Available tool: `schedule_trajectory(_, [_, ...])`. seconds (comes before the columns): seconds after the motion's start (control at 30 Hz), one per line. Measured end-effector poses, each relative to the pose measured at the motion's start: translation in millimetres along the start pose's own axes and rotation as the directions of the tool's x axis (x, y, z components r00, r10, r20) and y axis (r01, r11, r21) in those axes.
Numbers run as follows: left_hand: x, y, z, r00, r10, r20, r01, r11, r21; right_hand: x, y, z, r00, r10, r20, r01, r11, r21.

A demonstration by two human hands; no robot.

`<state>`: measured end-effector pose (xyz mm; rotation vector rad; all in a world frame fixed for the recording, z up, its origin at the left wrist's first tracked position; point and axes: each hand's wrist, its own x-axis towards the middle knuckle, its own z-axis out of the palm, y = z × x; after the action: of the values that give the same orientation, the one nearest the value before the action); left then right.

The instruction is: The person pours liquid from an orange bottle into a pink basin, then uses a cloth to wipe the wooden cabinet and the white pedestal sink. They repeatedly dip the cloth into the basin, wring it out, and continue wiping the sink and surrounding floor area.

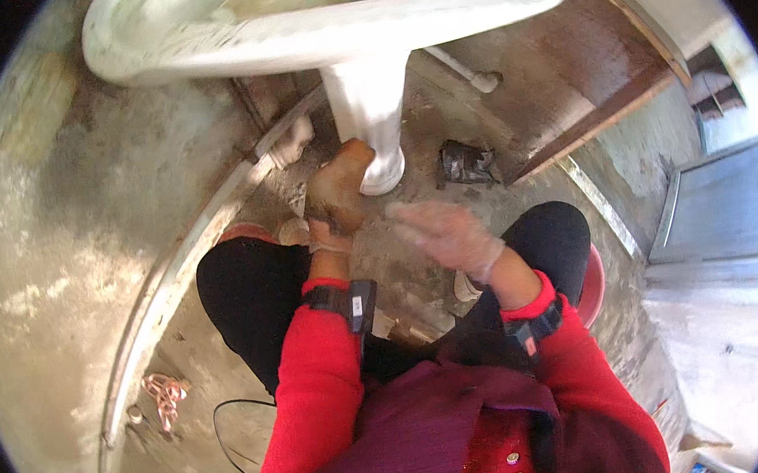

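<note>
My left hand (338,190) was near the tapered white ceramic pedestal (372,100), its grip impossible to tell; my translucent-gloved right hand (452,237) was unclenched.

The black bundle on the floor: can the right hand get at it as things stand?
Probably yes: only floor shows between the right hand and the black bundle, and the pedestal stands to the bundle's left, out of the way. Depth is hard to judge here.
</note>
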<state>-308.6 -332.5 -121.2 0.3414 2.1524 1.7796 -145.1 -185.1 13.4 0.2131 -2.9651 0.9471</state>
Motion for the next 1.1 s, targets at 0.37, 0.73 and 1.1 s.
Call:
schedule_trajectory(0.37, [7,-123,10,0.830,-0.458,-0.319,0.507,0.857,0.090,1,48,-56,0.931,0.306,-0.201,-0.203,0.889,0.410])
schedule_trajectory(0.73, [62,-126,65,0.799,-0.510,-0.319,0.521,0.852,-0.058,19,86,-35,0.898,0.386,-0.213,-0.305,0.893,0.331])
schedule_trajectory(1.1, [129,10,64,0.946,-0.173,-0.273,0.104,0.963,-0.250,36,81,-24,0.955,0.296,-0.035,-0.298,0.945,-0.137])
